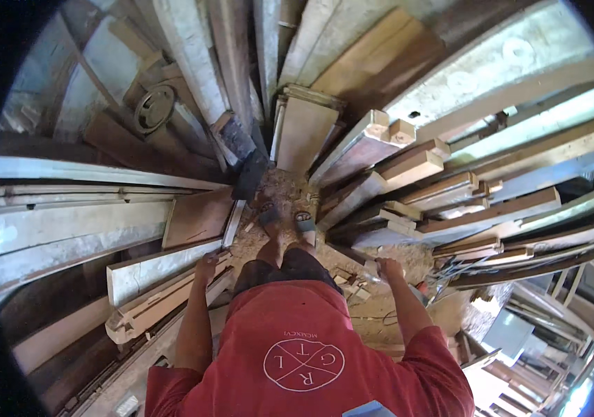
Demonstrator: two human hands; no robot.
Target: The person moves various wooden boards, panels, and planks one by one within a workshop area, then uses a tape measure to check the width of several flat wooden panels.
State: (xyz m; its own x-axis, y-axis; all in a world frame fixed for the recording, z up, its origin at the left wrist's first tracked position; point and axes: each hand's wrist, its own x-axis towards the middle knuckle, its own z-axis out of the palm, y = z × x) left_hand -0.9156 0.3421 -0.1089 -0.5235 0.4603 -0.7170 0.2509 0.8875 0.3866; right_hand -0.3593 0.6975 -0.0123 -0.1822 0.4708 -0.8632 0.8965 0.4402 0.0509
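The person stands on a sawdust-strewn floor in a narrow gap between stacks of timber, seen from straight above, wearing a red T-shirt and dark shorts.

The left hand hangs at the side with fingers curled loosely inward, holding nothing; it is just beside the end of a pale, rough-sawn plank whose whitish face looks dusty and weathered. Below that plank lies a moulded wooden beam end, notched and chipped.

The right hand is loosely closed; whether anything is in it cannot be told. It is near a scatter of small offcut blocks on the floor.

To the right, squared lumber lengths with clean, light-brown cut ends are stacked in steps, some with tenon-like notches. Ahead of the sandalled feet a broad, flat board stands up on end, next to a dark, charred-looking block. At upper left a round, spoked metal wheel rests among grey planks.
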